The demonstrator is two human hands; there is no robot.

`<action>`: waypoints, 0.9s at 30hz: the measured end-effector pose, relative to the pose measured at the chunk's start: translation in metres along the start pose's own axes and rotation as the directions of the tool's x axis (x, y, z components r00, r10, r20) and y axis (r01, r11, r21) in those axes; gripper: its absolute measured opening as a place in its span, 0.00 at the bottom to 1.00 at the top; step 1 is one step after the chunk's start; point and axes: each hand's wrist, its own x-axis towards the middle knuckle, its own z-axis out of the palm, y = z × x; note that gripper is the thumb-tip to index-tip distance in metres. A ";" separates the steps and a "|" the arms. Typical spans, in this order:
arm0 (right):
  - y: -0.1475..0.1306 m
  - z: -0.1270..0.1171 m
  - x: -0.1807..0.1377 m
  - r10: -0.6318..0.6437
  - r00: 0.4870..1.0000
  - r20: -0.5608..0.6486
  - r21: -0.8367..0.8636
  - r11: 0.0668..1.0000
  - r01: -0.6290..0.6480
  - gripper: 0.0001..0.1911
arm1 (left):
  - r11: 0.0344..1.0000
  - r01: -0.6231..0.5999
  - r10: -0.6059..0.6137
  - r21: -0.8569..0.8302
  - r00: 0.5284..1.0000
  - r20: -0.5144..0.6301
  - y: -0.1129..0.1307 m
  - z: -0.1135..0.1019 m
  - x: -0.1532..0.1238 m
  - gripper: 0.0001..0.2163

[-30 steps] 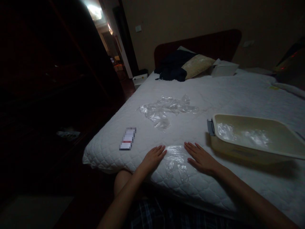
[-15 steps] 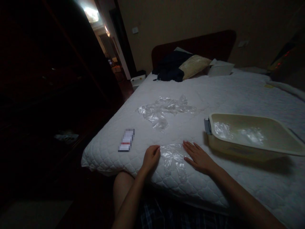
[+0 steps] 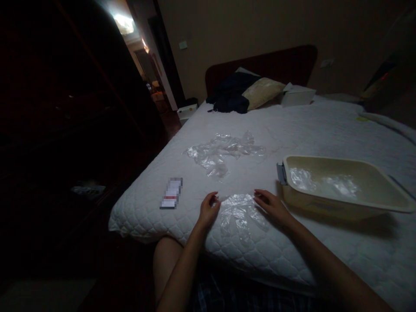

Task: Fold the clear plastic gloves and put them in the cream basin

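A clear plastic glove (image 3: 242, 214) lies spread on the near edge of the quilted bed, its finger parts pointing toward me. At its upper left corner is my left hand (image 3: 208, 210), fingers curled and the thumb against the thin film. My right hand (image 3: 274, 210) is by the opposite corner, with thumb and fingertips a little apart. Beyond both hands, a crumpled heap of clear plastic (image 3: 224, 149) rests on the white cover; it looks like more such gloves.
To the right stands a cream plastic bin (image 3: 328, 203) with grey side clips and shiny clear plastic inside. A pixelated flat object (image 3: 171, 193) lies to the left. Dark cloth (image 3: 230, 93), a beige pillow (image 3: 263, 93) and a white box (image 3: 298, 95) sit by the headboard (image 3: 276, 60).
My right hand has lifted from lying flat and bent its fingers near the glove's corner. My left hand has shifted slightly up. The glove's finger parts are spread wider.
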 end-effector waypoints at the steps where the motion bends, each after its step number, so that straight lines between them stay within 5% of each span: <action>1: -0.001 0.001 0.003 0.042 0.999 -0.010 0.047 0.998 -0.042 0.23 | 1.000 0.009 -0.009 -0.012 1.000 -0.009 0.000 -0.001 0.000 0.16; 6: 0.002 0.012 0.018 0.112 0.994 0.002 0.140 0.984 -0.111 0.22 | 0.999 0.037 -0.038 -0.024 0.998 -0.050 0.001 -0.003 -0.001 0.15; 12: 0.004 0.014 0.029 0.175 0.964 0.199 0.161 0.965 -0.208 0.13 | 0.994 0.083 -0.086 -0.071 0.996 -0.039 0.003 -0.008 0.002 0.17; 20: -0.005 0.009 0.022 0.159 0.978 0.134 0.210 0.960 -0.185 0.12 | 0.940 0.265 -0.230 -0.216 0.957 0.176 0.007 -0.023 0.009 0.20; 27: -0.005 0.010 0.017 0.141 0.981 0.135 0.218 0.961 -0.169 0.14 | 0.947 0.254 -0.230 -0.196 0.964 0.136 0.000 -0.016 0.008 0.14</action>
